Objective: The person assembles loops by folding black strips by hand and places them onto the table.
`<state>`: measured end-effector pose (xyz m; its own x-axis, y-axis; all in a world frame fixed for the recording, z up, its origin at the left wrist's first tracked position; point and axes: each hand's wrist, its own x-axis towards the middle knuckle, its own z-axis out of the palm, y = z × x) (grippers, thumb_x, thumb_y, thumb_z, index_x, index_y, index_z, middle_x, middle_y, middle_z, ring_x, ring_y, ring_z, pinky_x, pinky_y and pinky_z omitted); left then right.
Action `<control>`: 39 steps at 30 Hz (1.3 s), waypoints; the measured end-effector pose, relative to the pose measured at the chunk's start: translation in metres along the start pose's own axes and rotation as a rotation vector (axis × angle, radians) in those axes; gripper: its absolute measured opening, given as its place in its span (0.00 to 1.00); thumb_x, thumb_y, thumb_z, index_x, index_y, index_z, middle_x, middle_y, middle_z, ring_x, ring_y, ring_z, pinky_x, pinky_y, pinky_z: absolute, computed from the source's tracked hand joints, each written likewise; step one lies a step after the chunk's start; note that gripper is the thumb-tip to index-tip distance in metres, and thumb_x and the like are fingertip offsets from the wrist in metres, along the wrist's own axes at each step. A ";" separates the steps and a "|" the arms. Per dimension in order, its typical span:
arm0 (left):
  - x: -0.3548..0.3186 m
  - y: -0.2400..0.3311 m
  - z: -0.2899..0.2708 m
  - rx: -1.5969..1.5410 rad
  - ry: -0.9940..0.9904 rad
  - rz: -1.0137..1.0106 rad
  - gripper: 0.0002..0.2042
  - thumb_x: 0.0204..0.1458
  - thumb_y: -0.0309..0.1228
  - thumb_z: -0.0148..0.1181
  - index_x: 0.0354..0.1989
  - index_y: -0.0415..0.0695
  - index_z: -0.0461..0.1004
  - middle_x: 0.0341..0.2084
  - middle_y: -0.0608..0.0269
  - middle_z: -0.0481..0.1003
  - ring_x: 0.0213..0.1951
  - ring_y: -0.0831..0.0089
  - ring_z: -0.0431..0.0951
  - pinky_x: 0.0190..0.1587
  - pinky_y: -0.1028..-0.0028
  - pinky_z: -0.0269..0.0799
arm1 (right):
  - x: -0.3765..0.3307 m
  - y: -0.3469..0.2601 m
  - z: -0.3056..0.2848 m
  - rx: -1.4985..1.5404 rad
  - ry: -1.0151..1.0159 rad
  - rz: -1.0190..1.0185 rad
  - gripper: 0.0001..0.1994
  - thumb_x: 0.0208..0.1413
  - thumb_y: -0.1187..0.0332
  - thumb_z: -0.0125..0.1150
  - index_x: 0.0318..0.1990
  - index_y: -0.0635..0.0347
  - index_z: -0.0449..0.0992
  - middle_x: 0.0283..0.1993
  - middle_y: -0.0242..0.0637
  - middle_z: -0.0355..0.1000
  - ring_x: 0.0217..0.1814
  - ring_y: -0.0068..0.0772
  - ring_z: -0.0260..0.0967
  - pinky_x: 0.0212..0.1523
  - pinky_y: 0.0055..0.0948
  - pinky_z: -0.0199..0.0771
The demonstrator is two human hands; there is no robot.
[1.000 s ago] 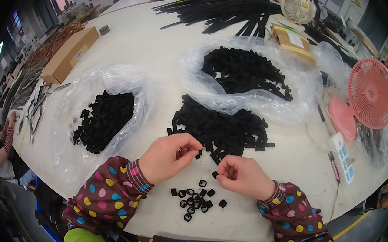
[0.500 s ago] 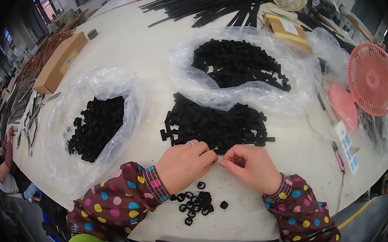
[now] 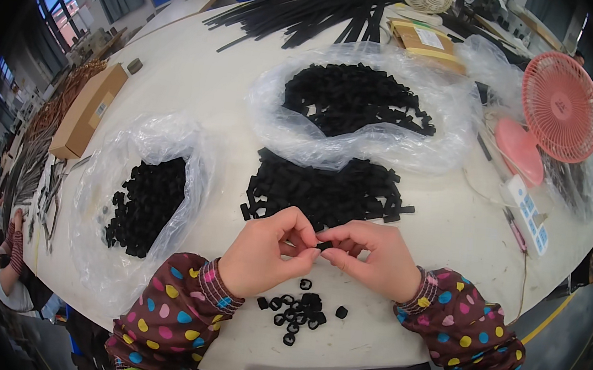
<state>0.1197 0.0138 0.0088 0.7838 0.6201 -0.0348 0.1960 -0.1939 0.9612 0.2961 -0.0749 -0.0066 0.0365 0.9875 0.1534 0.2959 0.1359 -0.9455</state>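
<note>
A small black piece sits between both hands, just above the white table. The left hand and the right hand are curled nearly closed, fingertips pinching the piece together. Little black rings lie under the hands, and a big black pile lies just behind.

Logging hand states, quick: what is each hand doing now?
Left hand: pinched on the small black piece.
Right hand: pinched on the same piece.
</note>
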 end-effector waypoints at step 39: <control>0.004 -0.018 0.014 0.206 0.229 0.172 0.10 0.42 0.17 0.57 0.32 0.39 0.63 0.30 0.61 0.72 0.32 0.70 0.78 0.33 0.77 0.75 | -0.006 -0.001 0.018 -0.249 0.220 -0.116 0.08 0.47 0.73 0.63 0.36 0.57 0.79 0.29 0.32 0.72 0.23 0.20 0.67 0.23 0.19 0.65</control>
<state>0.1277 0.0087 -0.0124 0.6680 0.7146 0.2077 0.2055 -0.4454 0.8714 0.2788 -0.0792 -0.0120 0.1857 0.9220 0.3397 0.5325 0.1961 -0.8234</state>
